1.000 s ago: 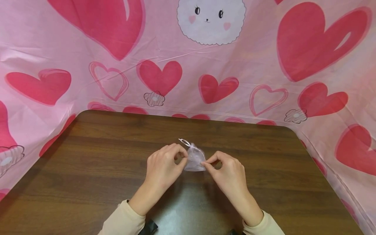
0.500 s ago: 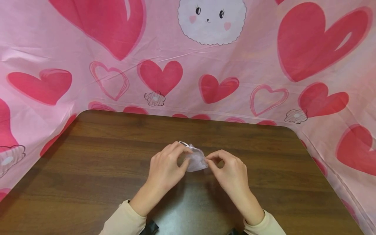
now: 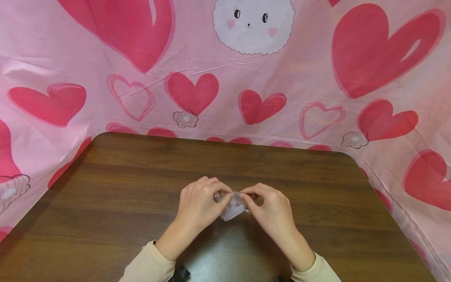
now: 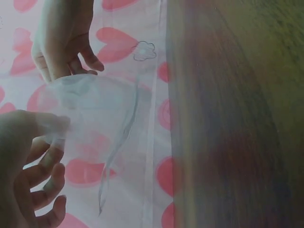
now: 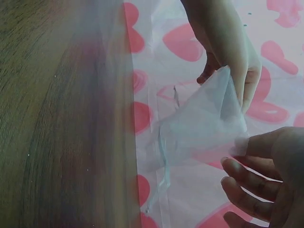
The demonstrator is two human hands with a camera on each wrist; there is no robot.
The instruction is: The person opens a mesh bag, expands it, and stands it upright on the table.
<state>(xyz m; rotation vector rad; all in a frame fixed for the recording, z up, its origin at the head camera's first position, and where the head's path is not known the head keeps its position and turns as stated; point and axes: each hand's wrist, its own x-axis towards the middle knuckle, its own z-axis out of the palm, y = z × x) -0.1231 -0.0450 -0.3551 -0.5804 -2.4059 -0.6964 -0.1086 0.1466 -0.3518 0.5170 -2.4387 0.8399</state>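
A small sheer white drawstring pouch (image 3: 232,209) is held just above the table, between both hands. My left hand (image 3: 199,201) pinches one edge of its fabric between thumb and forefinger. On the other side, my right hand (image 3: 273,203) pinches the opposite edge the same way. In the left wrist view the pouch (image 4: 102,109) is spread between the hands, with a thin white drawstring (image 4: 111,159) hanging on its far side. The drawstring (image 5: 164,156) also dangles in the right wrist view. Veiled by the fabric, the thumb tips show faintly. Nothing is visible inside the pouch.
A dark brown wooden table (image 3: 123,196) lies under the hands. Pink cloth with red hearts (image 3: 262,105) hangs behind the table and along both sides. Black straps (image 3: 179,273) show at the wrists by the beige sleeves (image 3: 149,262).
The pouch has turned, and its drawstring loop no longer shows at the far left. My left hand has moved right and now pinches the fabric. Both hands are closer together.
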